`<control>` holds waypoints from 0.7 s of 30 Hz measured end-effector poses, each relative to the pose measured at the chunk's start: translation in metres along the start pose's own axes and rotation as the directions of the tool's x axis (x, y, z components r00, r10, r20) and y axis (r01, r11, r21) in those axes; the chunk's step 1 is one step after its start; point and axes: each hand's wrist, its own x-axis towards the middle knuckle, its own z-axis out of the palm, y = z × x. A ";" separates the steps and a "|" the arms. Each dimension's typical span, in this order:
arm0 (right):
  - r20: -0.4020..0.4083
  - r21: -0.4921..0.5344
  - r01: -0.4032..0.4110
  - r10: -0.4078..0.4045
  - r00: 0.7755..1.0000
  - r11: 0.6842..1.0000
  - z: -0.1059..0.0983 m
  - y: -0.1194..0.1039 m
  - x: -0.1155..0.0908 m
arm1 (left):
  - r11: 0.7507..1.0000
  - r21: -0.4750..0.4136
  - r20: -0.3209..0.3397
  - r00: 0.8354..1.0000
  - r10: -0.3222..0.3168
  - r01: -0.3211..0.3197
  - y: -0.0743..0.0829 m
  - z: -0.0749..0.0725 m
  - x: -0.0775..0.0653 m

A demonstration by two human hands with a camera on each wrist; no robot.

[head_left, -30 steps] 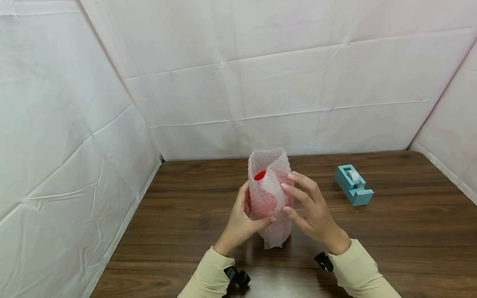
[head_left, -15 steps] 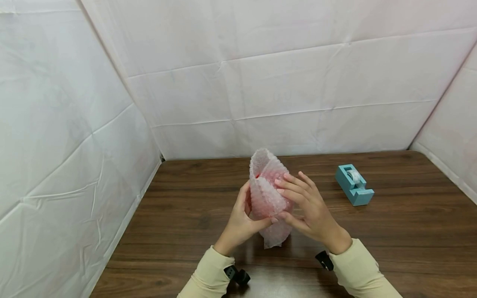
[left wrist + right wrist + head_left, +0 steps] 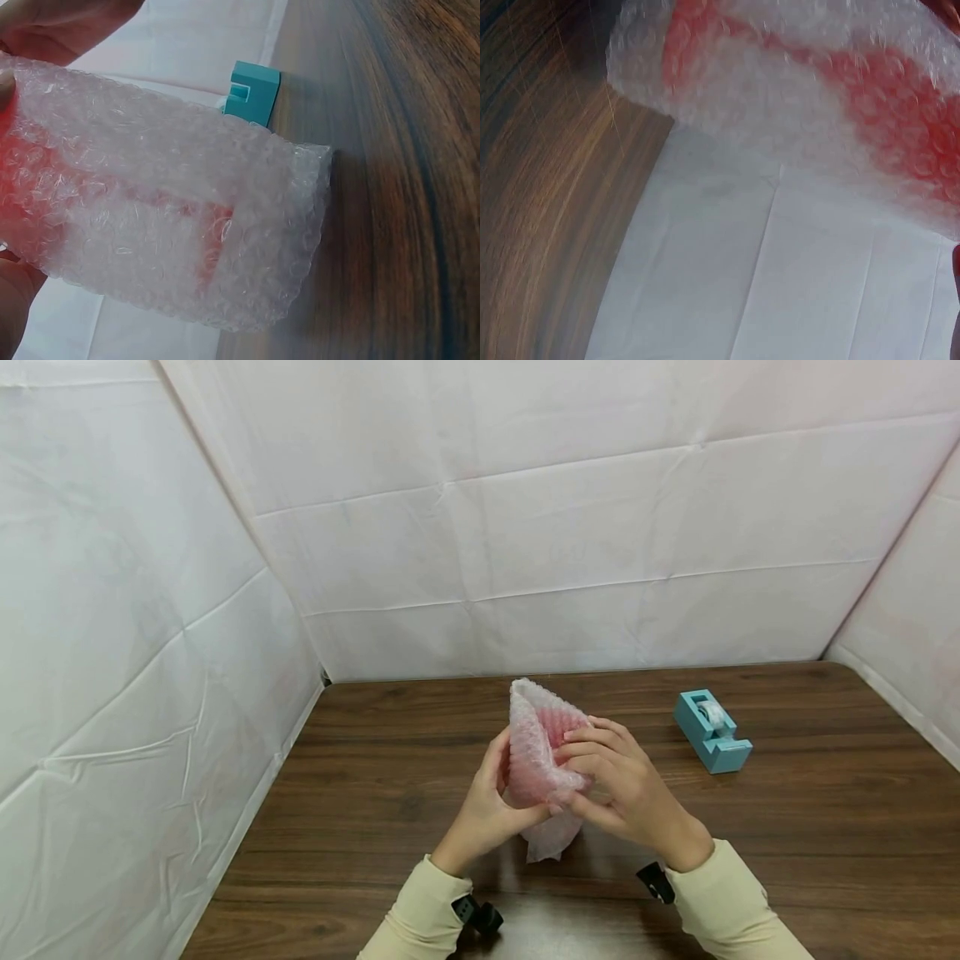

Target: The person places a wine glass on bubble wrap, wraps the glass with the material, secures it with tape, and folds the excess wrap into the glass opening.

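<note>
A red object, its kind hidden, is wrapped in bubble wrap (image 3: 528,768) and stands on the table between both hands. Through the wrap its red colour shows in both wrist views. My left hand (image 3: 489,802) grips the bundle from the left, thumb across the front and fingers behind. From the right, my right hand (image 3: 630,785) holds the wrap's upper part, fingers bent over the folded-in top and thumb low on the front. One corner of the wrap (image 3: 525,693) sticks up at the back left. The wrap's lower end (image 3: 300,210) reaches past the red object.
A teal tape dispenser (image 3: 711,732) with a clear roll stands to the right of the hands on the brown wooden table (image 3: 360,793). White cloth walls (image 3: 480,543) enclose the table's back and sides.
My right fingers have pushed the wrap's top edge inward and down, covering the red opening that showed earlier. My left hand keeps its hold in the same place.
</note>
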 end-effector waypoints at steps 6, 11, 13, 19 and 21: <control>0.037 -0.004 -0.005 0.005 0.999 1.000 -0.002 0.001 -0.001 | 0.999 0.034 0.016 1.000 -0.020 0.020 0.000 0.000 -0.001; 0.057 -0.045 -0.011 0.014 0.998 0.999 -0.001 0.002 -0.002 | 0.999 0.050 0.030 1.000 -0.001 0.000 -0.002 0.000 -0.002; 0.062 -0.052 -0.015 0.018 0.998 0.999 -0.001 0.002 -0.002 | 0.998 0.060 0.037 0.999 0.019 -0.021 -0.004 0.000 -0.002; 0.063 -0.070 -0.022 0.026 0.998 0.997 -0.001 0.002 -0.004 | 0.997 0.064 0.070 0.997 0.039 -0.043 -0.004 0.000 -0.002; 0.061 -0.078 -0.024 0.029 0.998 0.997 -0.002 0.001 -0.004 | 0.998 0.052 0.078 0.997 0.027 -0.031 -0.004 0.000 -0.001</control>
